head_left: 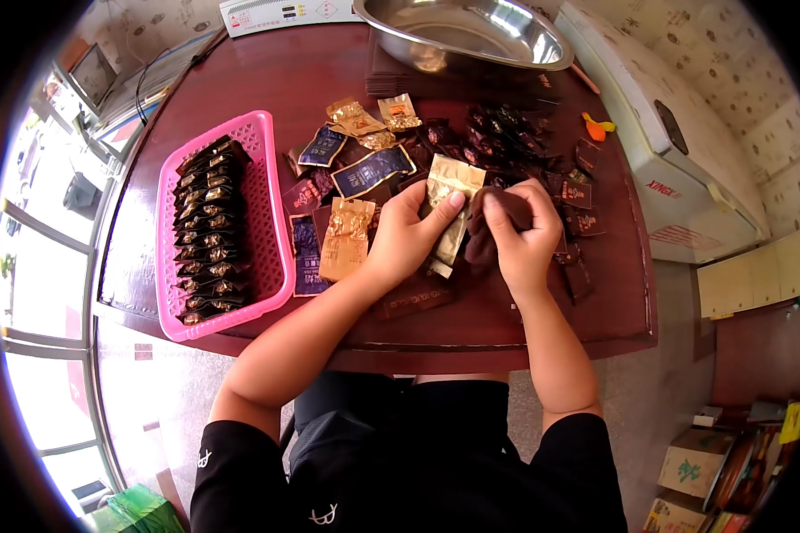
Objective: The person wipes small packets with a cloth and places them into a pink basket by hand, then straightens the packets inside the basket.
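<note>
My left hand (406,233) is closed on a shiny gold packet (453,175), its thumb pressed on the front. Beside it, my right hand (526,233) pinches a soft dark brown cloth piece (480,249), perhaps a small pouch; its far side is hidden by the fingers. The cloth meets the packet's right edge. Near my left hand lie an orange-gold packet (347,238) and a dark blue packet (375,171). Dark, shiny wrapped packets (507,133) lie heaped beyond my right hand.
A pink plastic basket (280,240) at the left holds a row of dark packets (212,235). At the back of the red-brown table (276,75) sit a steel basin (471,58) and a white device (284,13). A white appliance (676,151) stands at the right.
</note>
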The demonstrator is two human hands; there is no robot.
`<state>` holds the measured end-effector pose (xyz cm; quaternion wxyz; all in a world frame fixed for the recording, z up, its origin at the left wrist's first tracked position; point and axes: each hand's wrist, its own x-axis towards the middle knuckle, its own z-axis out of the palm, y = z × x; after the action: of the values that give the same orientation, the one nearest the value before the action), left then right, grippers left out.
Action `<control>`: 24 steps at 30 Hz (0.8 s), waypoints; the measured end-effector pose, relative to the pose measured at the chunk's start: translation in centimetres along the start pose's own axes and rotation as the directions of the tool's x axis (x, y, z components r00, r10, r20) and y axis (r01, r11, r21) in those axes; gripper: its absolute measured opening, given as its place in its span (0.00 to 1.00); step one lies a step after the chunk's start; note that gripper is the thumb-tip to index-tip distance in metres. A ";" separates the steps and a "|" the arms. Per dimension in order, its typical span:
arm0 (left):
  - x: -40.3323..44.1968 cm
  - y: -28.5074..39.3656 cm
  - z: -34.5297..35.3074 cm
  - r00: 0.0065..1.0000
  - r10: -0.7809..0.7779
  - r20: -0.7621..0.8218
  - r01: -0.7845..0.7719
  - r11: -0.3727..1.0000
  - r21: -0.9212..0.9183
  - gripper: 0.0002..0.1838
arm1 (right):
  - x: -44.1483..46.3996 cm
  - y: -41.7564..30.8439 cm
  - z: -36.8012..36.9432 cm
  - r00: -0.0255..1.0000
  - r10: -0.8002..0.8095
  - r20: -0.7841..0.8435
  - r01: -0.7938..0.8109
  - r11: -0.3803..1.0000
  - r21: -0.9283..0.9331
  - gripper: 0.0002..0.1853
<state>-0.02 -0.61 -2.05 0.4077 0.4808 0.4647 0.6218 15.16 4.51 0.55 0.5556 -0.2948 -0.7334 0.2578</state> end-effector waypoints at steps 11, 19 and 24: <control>0.4 0.7 -0.5 0.991 -0.130 -0.041 0.104 0.917 -0.385 0.15 | 0.3 -1.0 -0.4 0.818 -0.083 0.569 -0.015 0.986 0.166 0.08; -0.5 0.6 -0.4 0.944 -0.202 0.262 0.305 0.837 -0.454 0.18 | 0.5 -0.2 -0.6 0.986 0.164 -0.028 -0.128 0.857 0.499 0.08; -0.4 -0.2 -0.5 0.968 -0.060 0.243 0.210 0.725 -0.656 0.19 | -0.3 -1.4 0.6 0.866 -0.300 0.400 0.164 0.926 0.340 0.14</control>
<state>-0.45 -1.03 -2.41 0.6445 0.3254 0.1961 0.6635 14.48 3.26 1.17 0.4380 -0.0507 -0.8243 0.3551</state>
